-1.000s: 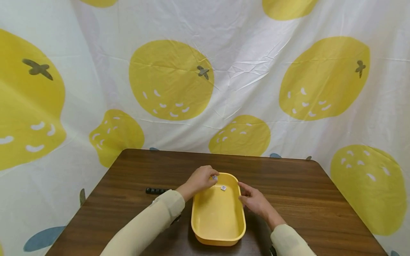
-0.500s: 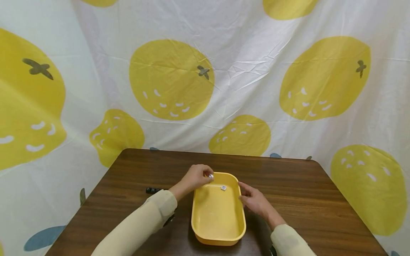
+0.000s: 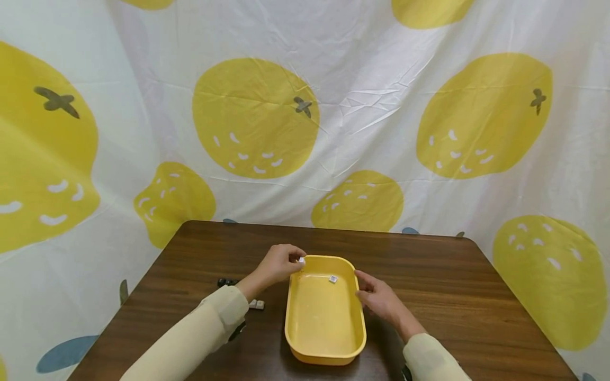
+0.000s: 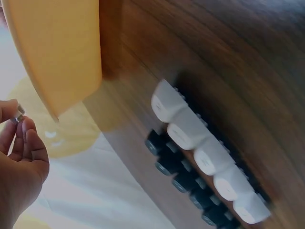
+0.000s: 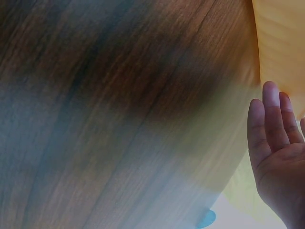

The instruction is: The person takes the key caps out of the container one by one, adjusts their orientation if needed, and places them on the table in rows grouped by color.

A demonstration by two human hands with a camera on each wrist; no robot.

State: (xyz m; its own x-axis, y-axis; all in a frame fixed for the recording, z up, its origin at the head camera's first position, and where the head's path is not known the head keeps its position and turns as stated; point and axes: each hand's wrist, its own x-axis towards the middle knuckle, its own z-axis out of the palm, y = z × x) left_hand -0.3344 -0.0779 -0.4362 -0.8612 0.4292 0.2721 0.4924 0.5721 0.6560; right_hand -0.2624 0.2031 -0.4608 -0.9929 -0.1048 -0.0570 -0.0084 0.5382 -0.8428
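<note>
At the far left corner of the yellow tray (image 3: 326, 358), my left hand (image 3: 281, 263) pinches a small white block (image 3: 302, 260) between thumb and fingertips. The left wrist view shows that block (image 4: 19, 113) as a greyish piece too small to identify. A similar white square piece (image 3: 332, 279) with a grey mark lies inside the tray near its far end. My right hand (image 3: 381, 301) has its fingertips against the tray's right side. In the right wrist view its fingers (image 5: 272, 117) are mostly straight beside the tray wall.
On the dark wooden table (image 3: 452, 296), left of the tray, are a row of white keycaps (image 4: 209, 155) on a black base and a parallel row of black keycaps (image 4: 183, 176). My left forearm partly covers both rows. Behind the table hangs a lemon-print cloth (image 3: 362, 121).
My left hand has moved left from over the tray to its far left corner, still pinching the block. The white keycap row has come into sight. My right hand has stayed in place.
</note>
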